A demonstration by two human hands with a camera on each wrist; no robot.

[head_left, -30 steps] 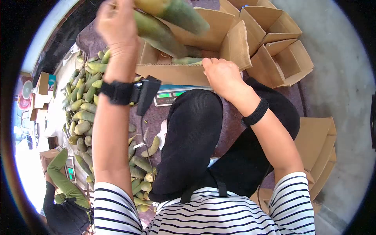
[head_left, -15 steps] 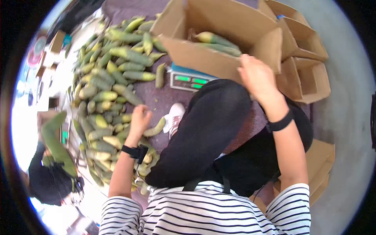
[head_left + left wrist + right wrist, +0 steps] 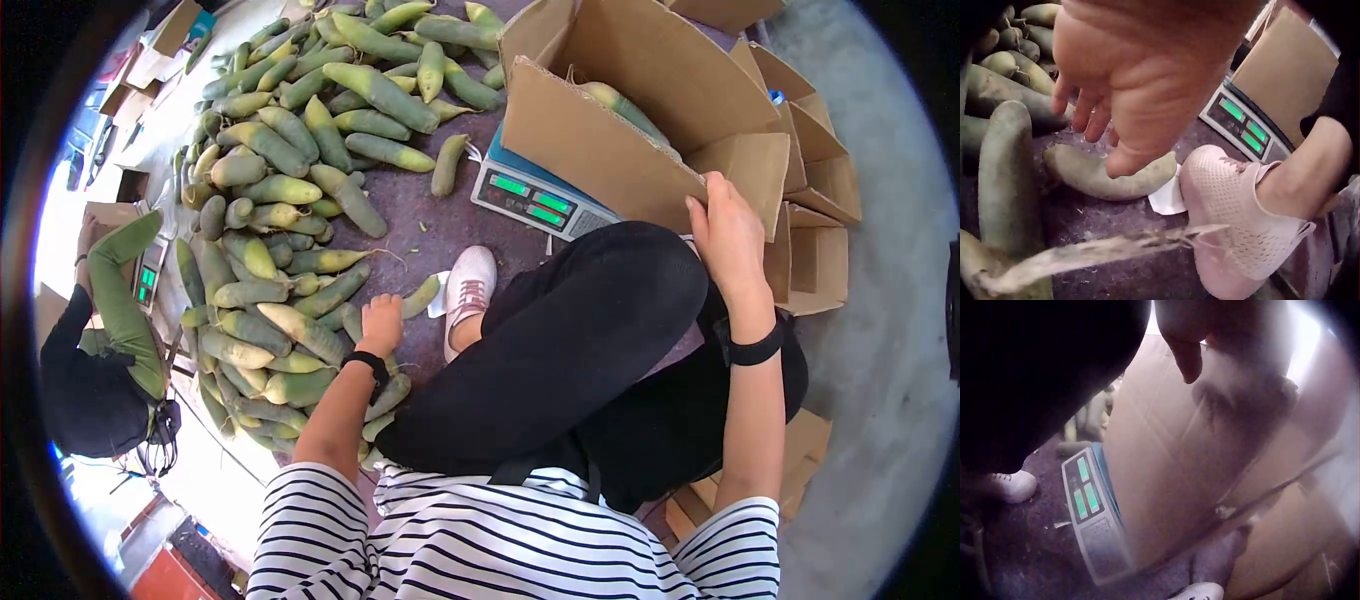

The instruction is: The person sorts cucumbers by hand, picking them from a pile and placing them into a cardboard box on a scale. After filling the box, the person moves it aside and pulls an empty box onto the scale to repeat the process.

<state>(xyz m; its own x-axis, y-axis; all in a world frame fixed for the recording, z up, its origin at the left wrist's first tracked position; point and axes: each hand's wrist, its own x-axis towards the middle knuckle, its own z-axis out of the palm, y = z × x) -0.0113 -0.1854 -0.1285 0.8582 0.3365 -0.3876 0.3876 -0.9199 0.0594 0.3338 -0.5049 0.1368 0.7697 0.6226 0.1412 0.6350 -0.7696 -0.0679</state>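
vegetables (image 3: pixel 280 200), long and green, lie heaped over the far left of the floor (image 3: pixel 420 235), and the heap's near edge runs right up to the person's left knee. the left hand (image 3: pixel 381 322) hangs at that edge with its fingers loosely curled and nothing in them, just above one short vegetable (image 3: pixel 1085 178) that lies alone beside a pink shoe (image 3: pixel 470 285). between the heap and the shoe only a narrow strip of bare floor stays open, widening toward the scale (image 3: pixel 530 200).

the scale sits under the near wall of a cardboard box (image 3: pixel 590 150), its display sticking out past the box's lower edge. a few vegetables lie inside the box. the right hand (image 3: pixel 728 238) rests on the box's near right flap (image 3: pixel 745 160), fingers held together against the cardboard; whether they hook over the edge does not show. more boxes (image 3: pixel 825 190) crowd the right side, touching one another. another person (image 3: pixel 90 370) crouches at the far left edge.
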